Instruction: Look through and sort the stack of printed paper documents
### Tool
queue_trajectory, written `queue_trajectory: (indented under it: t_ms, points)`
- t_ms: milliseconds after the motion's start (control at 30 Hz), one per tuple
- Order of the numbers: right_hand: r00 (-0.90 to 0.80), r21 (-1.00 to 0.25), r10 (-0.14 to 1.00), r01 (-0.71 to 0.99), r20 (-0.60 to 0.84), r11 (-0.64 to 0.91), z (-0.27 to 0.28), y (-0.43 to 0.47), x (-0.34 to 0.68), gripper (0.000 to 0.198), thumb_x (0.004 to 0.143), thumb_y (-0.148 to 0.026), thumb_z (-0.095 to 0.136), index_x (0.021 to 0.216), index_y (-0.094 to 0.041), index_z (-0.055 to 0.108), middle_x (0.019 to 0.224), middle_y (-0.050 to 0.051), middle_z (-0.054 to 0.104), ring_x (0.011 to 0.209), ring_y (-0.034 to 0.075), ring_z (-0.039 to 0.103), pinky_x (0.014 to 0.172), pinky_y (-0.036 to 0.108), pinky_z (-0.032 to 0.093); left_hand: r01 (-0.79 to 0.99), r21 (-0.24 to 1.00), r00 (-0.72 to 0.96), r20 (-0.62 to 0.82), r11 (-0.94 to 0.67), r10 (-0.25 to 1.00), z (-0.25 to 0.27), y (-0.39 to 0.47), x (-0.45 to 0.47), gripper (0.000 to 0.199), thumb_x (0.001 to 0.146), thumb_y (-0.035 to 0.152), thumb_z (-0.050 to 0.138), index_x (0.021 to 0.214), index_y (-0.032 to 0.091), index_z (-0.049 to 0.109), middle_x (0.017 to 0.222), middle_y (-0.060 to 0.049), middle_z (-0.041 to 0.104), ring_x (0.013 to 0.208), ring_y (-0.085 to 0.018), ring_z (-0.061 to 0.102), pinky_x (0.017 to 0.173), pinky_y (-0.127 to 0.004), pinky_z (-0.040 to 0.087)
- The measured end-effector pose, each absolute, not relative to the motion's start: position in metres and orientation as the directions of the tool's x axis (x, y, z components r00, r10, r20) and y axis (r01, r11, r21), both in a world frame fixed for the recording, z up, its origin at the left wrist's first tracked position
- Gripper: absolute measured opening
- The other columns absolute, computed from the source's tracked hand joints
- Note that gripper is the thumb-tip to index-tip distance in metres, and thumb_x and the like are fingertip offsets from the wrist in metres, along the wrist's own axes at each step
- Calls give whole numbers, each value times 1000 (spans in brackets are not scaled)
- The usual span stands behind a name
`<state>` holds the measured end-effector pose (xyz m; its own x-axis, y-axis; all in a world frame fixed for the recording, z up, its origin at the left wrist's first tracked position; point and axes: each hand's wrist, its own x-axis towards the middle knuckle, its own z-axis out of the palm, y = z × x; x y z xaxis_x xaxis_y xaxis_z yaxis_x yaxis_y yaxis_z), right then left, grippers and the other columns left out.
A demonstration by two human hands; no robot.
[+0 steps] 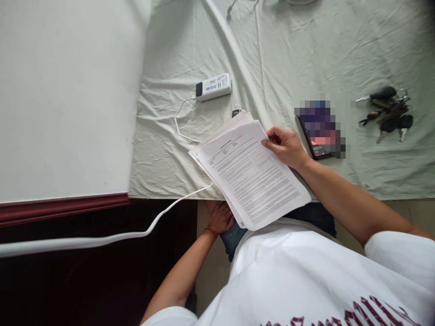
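A stack of printed paper sheets [251,181] lies tilted across the table edge, its lower part reaching over my lap. My right hand [285,146] pinches the stack's upper right edge, thumb on top and fingers at the side. Below the table edge, my left hand [220,218] rests by my thigh, close to the papers' lower left edge. A ring and a red wrist string show on it; its fingertips are partly hidden by the sheets. A small black object [235,112] peeks out behind the stack's top edge.
A white power bank [214,87] with a thin white cable [176,120] lies beyond the papers. Right of my right hand are a phone [321,131], partly blurred out, and a bunch of keys [390,111]. A white board with a red edge [64,206] stands left.
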<state>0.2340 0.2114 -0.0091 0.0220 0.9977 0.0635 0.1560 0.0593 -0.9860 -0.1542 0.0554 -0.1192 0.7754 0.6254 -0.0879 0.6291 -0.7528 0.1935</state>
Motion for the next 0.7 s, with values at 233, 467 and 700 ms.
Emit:
queue_trajectory:
  t_ms: [233,467,700]
  points:
    - [41,-988,998,143,56,50,-8,211,234,18,83,-36,73,81,-23,62,66,-4,49,62,13,42,61,31,35,622,172,781,-66,-764,621,-122,54,-155,22,89,33,54,90,22,73,85,-10,75,93,-31,68,98,-53,48]
    - [55,-992,998,117,41,34,-7,211,233,17,82,-35,73,79,-23,62,67,-3,52,62,13,43,60,30,34,624,160,780,-65,-765,623,-121,55,-154,22,88,32,55,88,22,74,80,-10,74,88,-30,68,98,-51,47]
    - [56,-993,997,109,44,37,-8,210,233,17,82,-34,74,79,-23,63,66,-3,52,62,13,43,60,31,34,619,163,784,-63,-768,618,-120,55,-154,21,89,31,53,85,22,73,78,-9,72,87,-30,67,97,-51,48]
